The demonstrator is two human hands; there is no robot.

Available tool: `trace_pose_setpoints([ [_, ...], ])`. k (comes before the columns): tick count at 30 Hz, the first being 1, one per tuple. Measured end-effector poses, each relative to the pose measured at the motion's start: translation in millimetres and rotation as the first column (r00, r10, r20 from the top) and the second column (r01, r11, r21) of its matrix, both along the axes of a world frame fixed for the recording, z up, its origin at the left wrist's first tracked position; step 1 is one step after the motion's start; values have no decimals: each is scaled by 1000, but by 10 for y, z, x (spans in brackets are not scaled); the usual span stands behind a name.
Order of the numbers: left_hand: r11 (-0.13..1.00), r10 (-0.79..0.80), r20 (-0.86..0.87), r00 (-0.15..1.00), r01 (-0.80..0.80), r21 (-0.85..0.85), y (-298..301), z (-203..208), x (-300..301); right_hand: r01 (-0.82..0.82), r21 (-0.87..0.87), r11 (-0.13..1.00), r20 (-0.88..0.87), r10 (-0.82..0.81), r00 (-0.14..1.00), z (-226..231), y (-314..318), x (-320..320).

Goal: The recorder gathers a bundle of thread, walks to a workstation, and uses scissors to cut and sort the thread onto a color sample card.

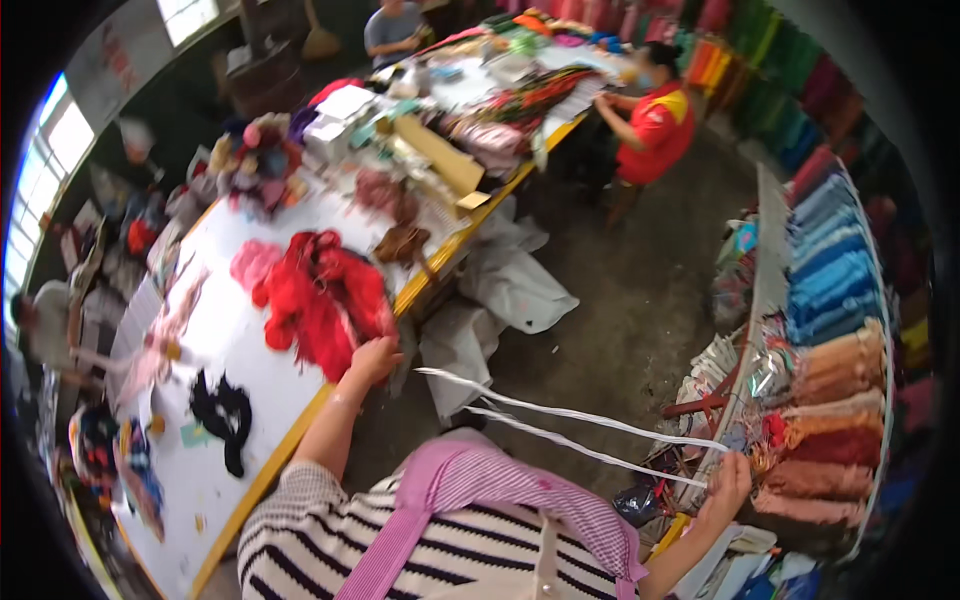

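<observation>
A long white table (240, 340) with a yellow edge runs from the lower left up toward the top middle. Opposite it, at the right, stands a curved rack (770, 260) stacked with folded yarn bundles (830, 270) in blue, tan, red and brown rows.

On the table, close to its near yellow edge, lies a big heap of red yarn (325, 300). The left arm stretches out straight from a striped sleeve, and the left hand (372, 360) rests at the table's edge with its fingers closed on the lower fringe of that red heap. Just beyond the heap, toward the middle of the table, sits one pink tuft (252, 262); one small black tuft (222, 412) lies nearer the table's lower end, well apart from the red.

The right arm reaches out low to the right, and the right hand (728, 488) is curled at the foot of the rack, gripping the ends of two white strips (580, 432) that run taut across the gap toward the table's near edge.

Farther up the table lies one long brown cardboard box (440, 155), with one white box (345, 103) beyond it near the far edge. A person in a red top (655, 125) sits at the table's far right edge, another in grey (392, 30) at its far end.

On the grey floor beside the table lie crumpled white sheets (510, 280).
</observation>
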State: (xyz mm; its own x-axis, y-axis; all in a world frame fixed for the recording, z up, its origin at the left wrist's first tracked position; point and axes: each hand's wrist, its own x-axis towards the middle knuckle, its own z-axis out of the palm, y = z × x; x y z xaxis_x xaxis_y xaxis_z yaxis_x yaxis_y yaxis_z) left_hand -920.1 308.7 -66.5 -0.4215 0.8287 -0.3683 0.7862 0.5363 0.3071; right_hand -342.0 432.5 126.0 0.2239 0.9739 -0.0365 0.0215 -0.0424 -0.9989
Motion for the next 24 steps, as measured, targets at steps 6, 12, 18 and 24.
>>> trace_pose_setpoints([
  [6,978,-210,551,808,180,109,995,476,845,-191,-217,957,35,204,978,-211,91,-560],
  [12,847,-330,943,41,453,277,1327,1234,1934,-452,-274,849,-135,432,892,-84,186,-1709],
  [18,883,-447,880,-161,79,463,1515,1561,2042,-502,-91,860,-233,471,851,-220,209,-2085],
  [24,863,-486,872,50,-132,488,1431,1634,1774,-585,-39,810,-256,558,789,-275,169,-2266],
])
